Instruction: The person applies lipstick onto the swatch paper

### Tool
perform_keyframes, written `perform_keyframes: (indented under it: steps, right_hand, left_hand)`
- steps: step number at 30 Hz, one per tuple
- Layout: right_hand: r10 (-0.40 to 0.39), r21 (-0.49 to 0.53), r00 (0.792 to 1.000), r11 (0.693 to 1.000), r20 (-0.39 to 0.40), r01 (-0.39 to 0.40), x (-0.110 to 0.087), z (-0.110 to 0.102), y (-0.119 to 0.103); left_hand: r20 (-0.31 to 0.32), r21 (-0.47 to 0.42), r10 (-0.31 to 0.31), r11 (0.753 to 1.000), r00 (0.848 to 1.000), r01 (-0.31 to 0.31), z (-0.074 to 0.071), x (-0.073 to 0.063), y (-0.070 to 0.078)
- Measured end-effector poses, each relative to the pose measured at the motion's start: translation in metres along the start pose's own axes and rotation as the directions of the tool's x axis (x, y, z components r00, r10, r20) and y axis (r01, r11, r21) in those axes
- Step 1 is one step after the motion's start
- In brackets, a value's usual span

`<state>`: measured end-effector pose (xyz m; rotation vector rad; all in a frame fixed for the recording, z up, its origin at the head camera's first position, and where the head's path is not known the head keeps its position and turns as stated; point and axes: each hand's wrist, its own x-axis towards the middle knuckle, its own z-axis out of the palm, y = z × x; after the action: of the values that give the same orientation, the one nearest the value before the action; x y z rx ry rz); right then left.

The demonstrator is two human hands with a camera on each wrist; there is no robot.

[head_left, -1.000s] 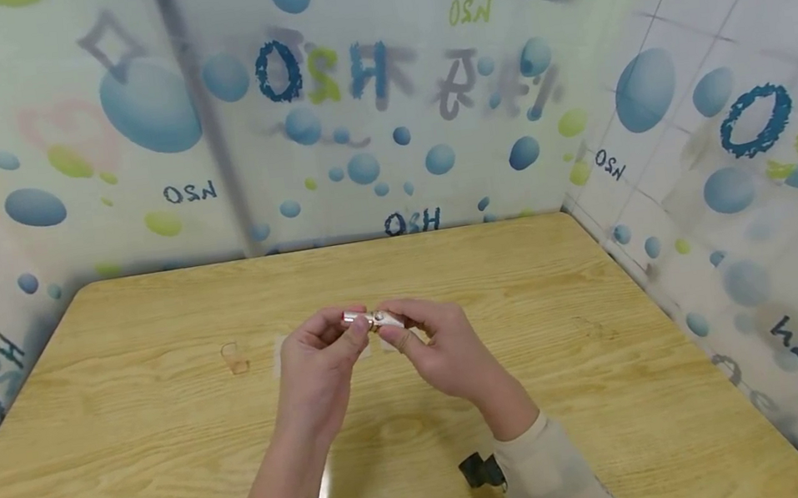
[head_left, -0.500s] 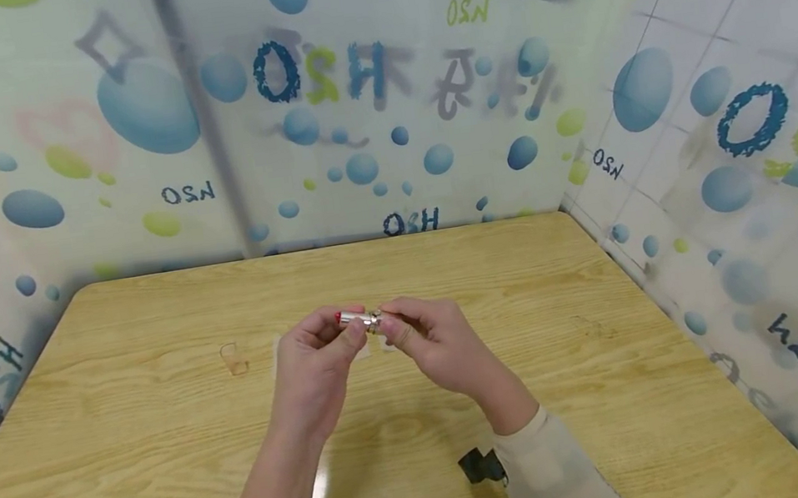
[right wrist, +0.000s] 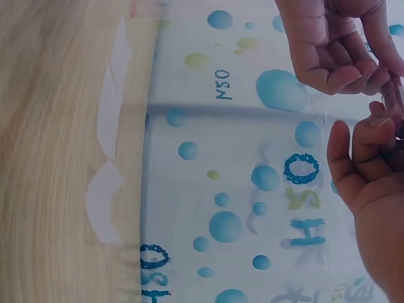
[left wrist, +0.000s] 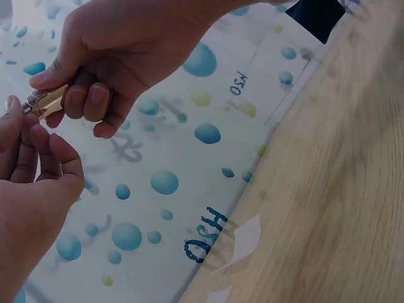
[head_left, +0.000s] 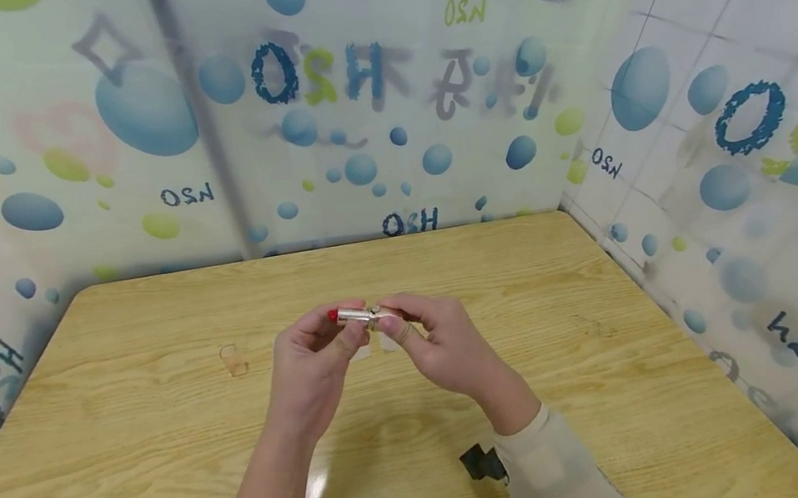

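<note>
A lipstick [head_left: 353, 315] with a silvery tube and a red tip lies nearly level between the two hands, raised above the table. My left hand [head_left: 309, 374] pinches the tube between thumb and fingers, with the red tip pointing left past them. At the other end, the thumb and fingers of my right hand [head_left: 450, 347] pinch the base. In the left wrist view the lipstick's base [left wrist: 53, 101] looks gold and shiny, partly covered by the fingers. The right wrist view shows both hands at its right edge, where the lipstick is mostly hidden.
White paper strips [right wrist: 110, 113] lie on the wooden table [head_left: 168, 448] beneath the hands. A small clear, brownish-edged piece [head_left: 235, 361] lies to their left. Behind the table's far edge rises a wall [head_left: 426, 111] with blue drops. Black camera mounts [head_left: 483, 462] sit at the sleeves.
More of the lipstick's red tip shows at the left end than a second ago. The right fingers have shifted round the base, while both hands stay in nearly the same place.
</note>
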<state>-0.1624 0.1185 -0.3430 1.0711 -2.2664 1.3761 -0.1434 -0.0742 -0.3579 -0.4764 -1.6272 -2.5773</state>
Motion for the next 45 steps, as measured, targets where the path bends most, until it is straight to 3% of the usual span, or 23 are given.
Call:
perform_keyframes:
  steps: [9, 13, 20, 22, 23, 24, 25, 26, 27, 29, 30, 31, 34, 36, 38, 40, 45]
  right_hand:
    - [-0.135, -0.128, 0.991, 0.983, -0.015, 0.132, 0.002, 0.000, 0.004]
    - [-0.141, -0.157, 0.990, 0.978, 0.010, 0.140, 0.005, -0.003, 0.004]
    - [-0.063, -0.191, 0.997, 0.979, 0.046, 0.071, 0.016, -0.015, 0.012]
    - [-0.060, -0.209, 0.997, 0.976, 0.049, 0.068, 0.018, -0.019, 0.018]
    - [-0.057, -0.218, 0.997, 0.974, 0.053, 0.067, 0.020, -0.021, 0.022]
    - [-0.051, -0.224, 0.997, 0.973, 0.060, 0.063, 0.021, -0.022, 0.026]
    - [-0.043, -0.234, 0.997, 0.971, 0.068, 0.057, 0.022, -0.024, 0.030]
    - [-0.028, -0.236, 0.996, 0.971, 0.081, 0.047, 0.023, -0.025, 0.034]
    - [-0.011, -0.238, 0.996, 0.971, 0.092, 0.033, 0.025, -0.027, 0.039]
    - [0.035, -0.241, 0.992, 0.971, 0.119, -0.005, 0.027, -0.028, 0.049]
    - [0.061, -0.243, 0.989, 0.970, 0.132, -0.027, 0.027, -0.029, 0.054]
    - [0.085, -0.246, 0.986, 0.968, 0.143, -0.048, 0.028, -0.029, 0.059]
    - [0.156, -0.254, 0.972, 0.961, 0.176, -0.108, 0.029, -0.030, 0.071]
    - [0.190, -0.259, 0.962, 0.956, 0.196, -0.136, 0.029, -0.029, 0.080]
    - [0.217, -0.257, 0.952, 0.953, 0.216, -0.159, 0.029, -0.027, 0.087]
    - [0.242, -0.255, 0.945, 0.949, 0.222, -0.184, 0.030, -0.025, 0.094]
    - [0.307, -0.224, 0.934, 0.938, 0.183, -0.265, 0.029, -0.025, 0.108]
  left_hand:
    - [-0.027, -0.054, -0.009, 0.999, 1.000, 0.008, 0.002, 0.000, -0.001]
    - [-0.033, -0.047, -0.033, 0.998, 0.999, 0.031, 0.002, 0.002, 0.000]
    - [-0.048, -0.037, -0.191, 0.981, 0.981, 0.189, -0.006, 0.014, 0.000]
    - [-0.061, 0.034, -0.237, 0.970, 0.970, 0.239, -0.011, 0.018, -0.001]
    - [-0.071, 0.116, -0.249, 0.960, 0.966, 0.256, -0.014, 0.020, -0.002]
    - [-0.076, 0.234, -0.255, 0.935, 0.964, 0.266, -0.016, 0.022, -0.003]
    - [-0.077, 0.368, -0.260, 0.890, 0.962, 0.270, -0.019, 0.023, -0.005]
    - [-0.073, 0.502, -0.269, 0.822, 0.960, 0.269, -0.021, 0.023, -0.006]
    - [-0.059, 0.629, -0.275, 0.736, 0.960, 0.250, -0.022, 0.023, -0.009]
    - [-0.016, 0.827, -0.292, 0.534, 0.956, 0.176, -0.023, 0.023, -0.014]
    - [0.019, 0.889, -0.303, 0.440, 0.953, 0.123, -0.022, 0.022, -0.018]
    - [0.049, 0.929, -0.324, 0.362, 0.945, 0.076, -0.019, 0.021, -0.022]
    - [0.133, 0.982, -0.343, 0.175, 0.930, -0.075, -0.011, 0.018, -0.036]
    - [0.176, 0.984, -0.338, 0.071, 0.925, -0.162, -0.007, 0.016, -0.045]
    - [0.192, 0.979, -0.337, 0.003, 0.922, -0.203, -0.005, 0.016, -0.052]
    - [0.186, 0.976, -0.342, -0.045, 0.921, -0.214, -0.006, 0.018, -0.057]
    - [0.118, 0.982, -0.357, -0.094, 0.927, -0.161, -0.018, 0.033, -0.061]
